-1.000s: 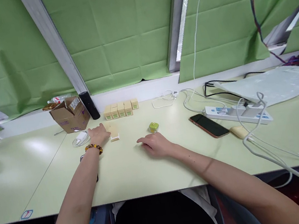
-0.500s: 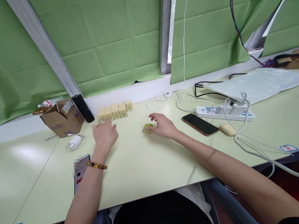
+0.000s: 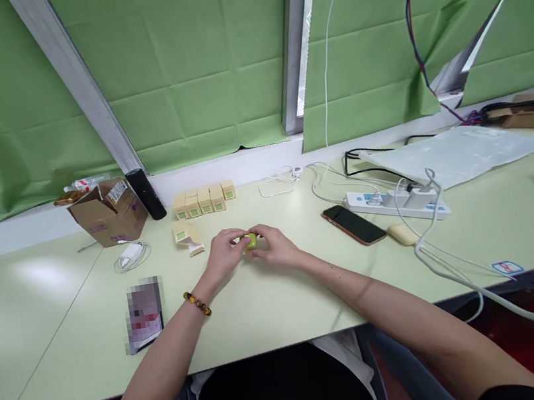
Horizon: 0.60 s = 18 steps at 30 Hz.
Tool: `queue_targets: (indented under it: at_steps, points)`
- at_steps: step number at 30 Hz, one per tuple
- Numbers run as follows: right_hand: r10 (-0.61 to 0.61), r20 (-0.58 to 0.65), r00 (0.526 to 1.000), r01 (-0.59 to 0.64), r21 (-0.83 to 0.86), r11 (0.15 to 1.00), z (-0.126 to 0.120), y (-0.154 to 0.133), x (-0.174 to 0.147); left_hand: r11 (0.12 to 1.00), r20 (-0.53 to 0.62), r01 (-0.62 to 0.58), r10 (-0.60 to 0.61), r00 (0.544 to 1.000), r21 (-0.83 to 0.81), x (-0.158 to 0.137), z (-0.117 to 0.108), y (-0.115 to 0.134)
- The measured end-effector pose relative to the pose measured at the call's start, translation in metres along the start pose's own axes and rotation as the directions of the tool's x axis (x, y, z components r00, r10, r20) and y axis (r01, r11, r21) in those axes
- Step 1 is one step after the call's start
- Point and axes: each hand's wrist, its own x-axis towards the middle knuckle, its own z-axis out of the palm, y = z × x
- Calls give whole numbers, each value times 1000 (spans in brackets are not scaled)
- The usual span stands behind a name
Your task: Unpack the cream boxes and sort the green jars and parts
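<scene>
In the middle of the table, both hands meet around a small round yellow-green object [image 3: 252, 240]; its exact kind is too small to make out. My left hand [image 3: 227, 251] pinches it from the left, a beaded bracelet [image 3: 197, 303] on its wrist. On the other side, the fingers of my right hand [image 3: 277, 246] curl against it, partly hiding it. An opened small tan box [image 3: 188, 237] lies on its side just left of my left hand, with its flap sticking out.
Behind the hands stand several small tan boxes [image 3: 203, 201] in a row. A cardboard box [image 3: 116, 216] and a black cylinder [image 3: 146, 194] are at the back left. Phones [image 3: 354, 224] lie on both sides, with a power strip [image 3: 395, 202] and cables at right.
My left hand has come right and nearer from the tan boxes to the green object. My right hand has shifted left with it. The opened tan box now shows where the left hand was.
</scene>
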Motion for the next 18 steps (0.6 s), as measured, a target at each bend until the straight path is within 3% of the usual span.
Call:
queue_targets:
  at_steps: [3, 8, 13, 18]
  points:
    - [-64, -50, 997, 69, 124, 990, 3, -8, -3, 989, -71, 35, -46, 996, -145, 1, -1, 2]
    - [3, -67, 998, 23, 387, 922, 10, -9, -6, 943, -148, 68, -122, 981, -327, -1, 0, 3]
    - [55, -13, 998, -41, 521, 853, 15, -3, -6, 936, -151, 94, -153, 977, -339, -5, 3, 3]
    - [30, -24, 999, -13, 521, 854, 13, -6, -5, 952, -159, 92, -143, 977, -291, -6, 6, -2]
